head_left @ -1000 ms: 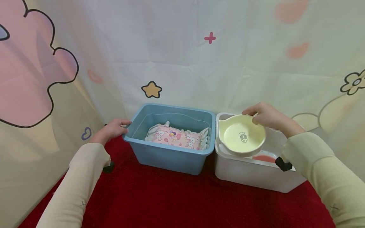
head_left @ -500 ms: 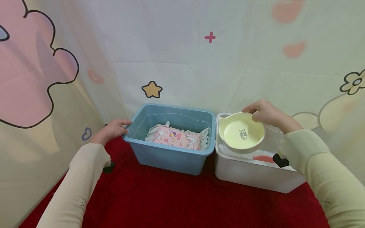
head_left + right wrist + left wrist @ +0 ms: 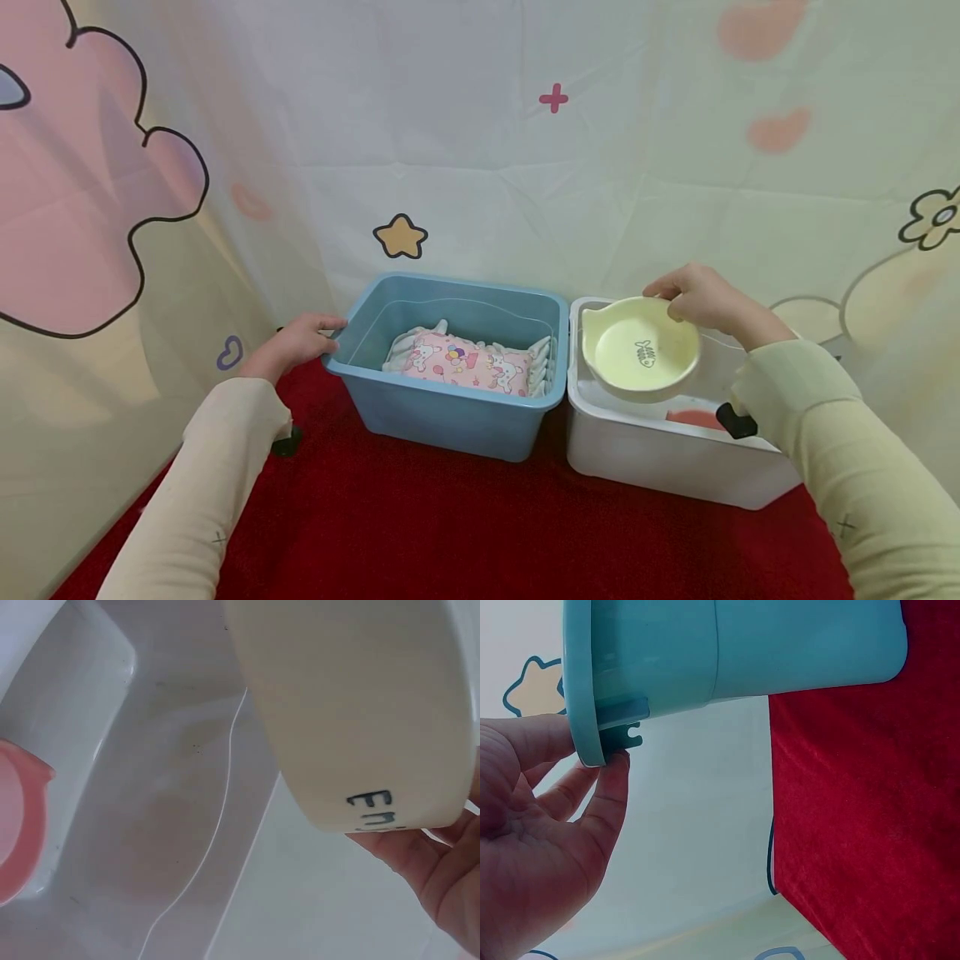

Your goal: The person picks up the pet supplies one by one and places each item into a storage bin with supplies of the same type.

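My right hand [image 3: 701, 298] pinches the far rim of a pale yellow bowl [image 3: 637, 346] with a fish-bone print inside. The bowl is tilted toward me over the left part of a white bin [image 3: 667, 454]. In the right wrist view, dark lettering shows on the side of the yellow bowl [image 3: 352, 712]. My left hand [image 3: 296, 340] holds the left rim of a blue bin [image 3: 450, 421], its thumb and fingers on either side of that rim in the left wrist view. A pink printed bundle [image 3: 465, 362] with white ruffled ends lies inside the blue bin.
Inside the white bin is a pink bowl [image 3: 26, 817], partly hidden in the head view. Both bins stand side by side on a red cloth [image 3: 450, 525]. Behind them hangs a pale printed curtain [image 3: 480, 183].
My right hand has raised the yellow bowl slightly above the white bin and tilted it a bit more toward me. My left hand stays on the blue bin's rim.
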Motion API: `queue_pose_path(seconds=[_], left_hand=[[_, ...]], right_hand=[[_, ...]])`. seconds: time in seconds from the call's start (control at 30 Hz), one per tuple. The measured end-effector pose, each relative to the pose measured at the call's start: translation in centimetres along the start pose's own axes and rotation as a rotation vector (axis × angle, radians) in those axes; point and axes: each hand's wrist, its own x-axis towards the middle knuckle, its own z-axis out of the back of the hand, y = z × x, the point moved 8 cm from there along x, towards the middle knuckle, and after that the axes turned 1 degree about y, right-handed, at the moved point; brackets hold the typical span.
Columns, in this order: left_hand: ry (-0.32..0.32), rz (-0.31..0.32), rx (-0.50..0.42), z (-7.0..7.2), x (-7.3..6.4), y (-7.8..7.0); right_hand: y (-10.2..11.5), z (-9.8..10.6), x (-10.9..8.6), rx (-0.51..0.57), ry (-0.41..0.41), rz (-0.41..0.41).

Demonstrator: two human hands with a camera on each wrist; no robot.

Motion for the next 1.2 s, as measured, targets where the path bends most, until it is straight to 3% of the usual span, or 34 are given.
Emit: queue_pose_path(seconds=[1.2], left_hand=[[0.0,0.018,-0.011,0.0,0.2,0.4]], right_hand=[[-2.9,-1.2,0.8,0.072,0.023,-0.07]])
